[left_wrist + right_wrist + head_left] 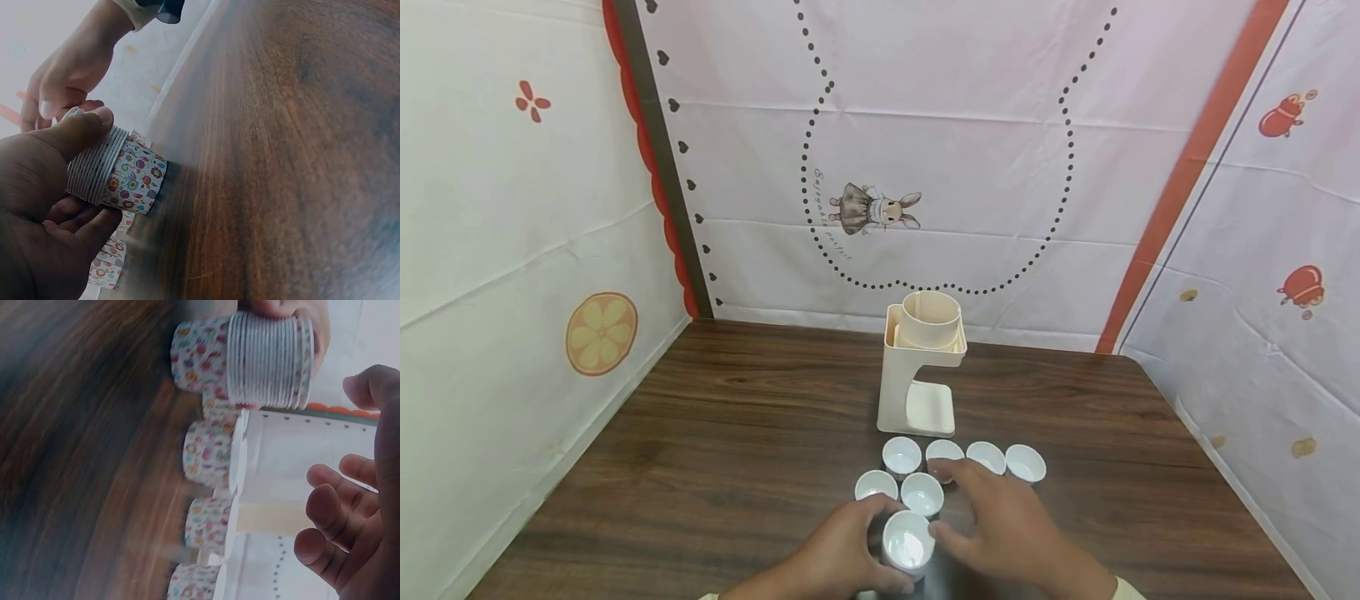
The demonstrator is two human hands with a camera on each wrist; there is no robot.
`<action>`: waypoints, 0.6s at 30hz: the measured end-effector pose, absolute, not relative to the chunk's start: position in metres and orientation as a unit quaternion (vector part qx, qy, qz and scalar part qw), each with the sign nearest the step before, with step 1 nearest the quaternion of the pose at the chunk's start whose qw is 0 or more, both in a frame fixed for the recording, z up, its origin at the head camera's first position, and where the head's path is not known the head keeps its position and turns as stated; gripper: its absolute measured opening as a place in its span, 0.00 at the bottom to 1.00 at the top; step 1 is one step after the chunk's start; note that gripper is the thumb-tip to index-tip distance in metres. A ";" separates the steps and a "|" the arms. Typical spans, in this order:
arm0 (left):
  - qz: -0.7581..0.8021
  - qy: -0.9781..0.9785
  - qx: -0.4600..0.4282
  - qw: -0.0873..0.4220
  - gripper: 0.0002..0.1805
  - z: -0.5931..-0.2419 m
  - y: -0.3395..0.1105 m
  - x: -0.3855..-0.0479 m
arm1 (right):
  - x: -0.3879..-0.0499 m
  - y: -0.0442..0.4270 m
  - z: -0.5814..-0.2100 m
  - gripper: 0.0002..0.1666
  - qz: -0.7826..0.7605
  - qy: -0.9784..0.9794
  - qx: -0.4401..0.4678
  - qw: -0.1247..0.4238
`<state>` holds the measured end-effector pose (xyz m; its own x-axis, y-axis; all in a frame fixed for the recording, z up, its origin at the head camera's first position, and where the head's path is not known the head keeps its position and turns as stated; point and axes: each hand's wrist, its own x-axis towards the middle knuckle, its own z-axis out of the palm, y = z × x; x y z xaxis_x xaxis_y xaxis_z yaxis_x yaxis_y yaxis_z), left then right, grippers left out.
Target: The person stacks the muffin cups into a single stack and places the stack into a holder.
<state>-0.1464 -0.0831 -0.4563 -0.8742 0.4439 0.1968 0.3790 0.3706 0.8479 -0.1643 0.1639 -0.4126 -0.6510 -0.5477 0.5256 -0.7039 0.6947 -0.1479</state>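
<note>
In the head view my left hand [838,550] grips a nested stack of paper baking cups [908,542], white inside. The left wrist view shows the stack's rolled rims and floral side [137,178], with the thumb along one side and fingers round the other. My right hand [1003,521] hovers just right of the stack. Its fingers [325,506] are spread and loosely bent in the right wrist view, holding nothing. Beyond the hands, several single cups stand upright on the table, including a left one [876,483], a middle one [922,494] and a far-right one [1026,463].
A cream plastic stand [895,392] with a round cylinder [931,321] on top stands behind the cups. The dark wood table [737,433] is bordered by printed white cloth [970,192] at the back and both sides.
</note>
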 end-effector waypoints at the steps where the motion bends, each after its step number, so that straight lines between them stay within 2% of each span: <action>1: 0.502 0.828 0.248 0.032 0.35 -0.456 -0.083 -0.147 | -0.166 0.166 -0.413 0.41 0.171 -0.894 0.346 0.229; 10: 0.501 0.831 0.241 0.034 0.35 -0.456 -0.082 -0.146 | -0.178 0.185 -0.420 0.37 0.175 -0.926 0.261 0.211; 18: 0.502 0.831 0.235 0.038 0.35 -0.455 -0.082 -0.145 | -0.190 0.207 -0.426 0.39 0.161 -0.951 0.197 0.176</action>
